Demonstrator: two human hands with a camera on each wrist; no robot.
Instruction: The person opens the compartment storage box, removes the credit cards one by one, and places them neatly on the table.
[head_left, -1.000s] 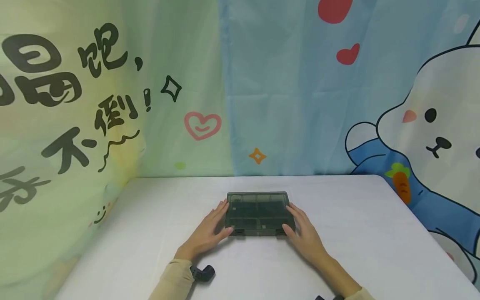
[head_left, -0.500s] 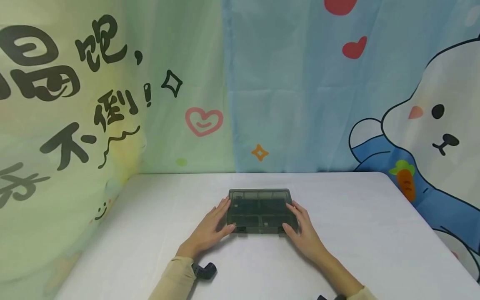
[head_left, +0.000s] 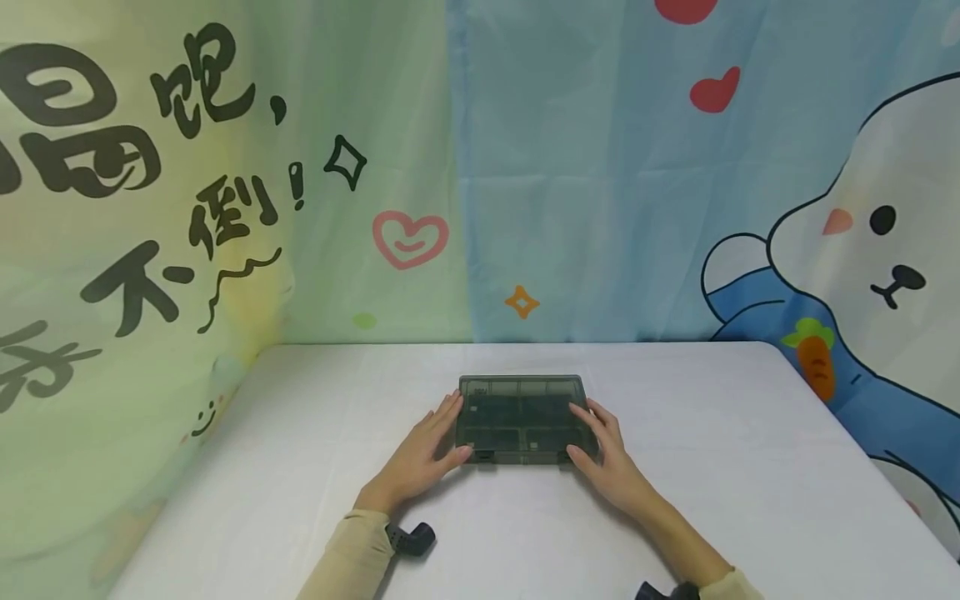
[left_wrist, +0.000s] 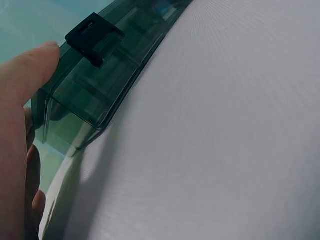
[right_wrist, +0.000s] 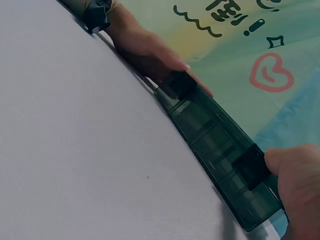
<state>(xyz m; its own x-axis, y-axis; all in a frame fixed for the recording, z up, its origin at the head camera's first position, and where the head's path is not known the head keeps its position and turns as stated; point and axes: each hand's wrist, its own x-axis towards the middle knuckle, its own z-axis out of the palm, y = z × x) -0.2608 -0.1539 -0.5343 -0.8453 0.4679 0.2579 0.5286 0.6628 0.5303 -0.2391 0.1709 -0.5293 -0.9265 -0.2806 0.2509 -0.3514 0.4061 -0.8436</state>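
Box: resting on the table, being touched by left hand at nine o'clock and right hand at three, both with fingers fairly straight, not clamped. Probably handling light, stiff, slick; calling for gripping both ends. Showing two latches in right wrist view, only one in left.

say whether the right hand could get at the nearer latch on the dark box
Likely yes: the right hand has its thumb right beside the nearer latch, with nothing visible between them.
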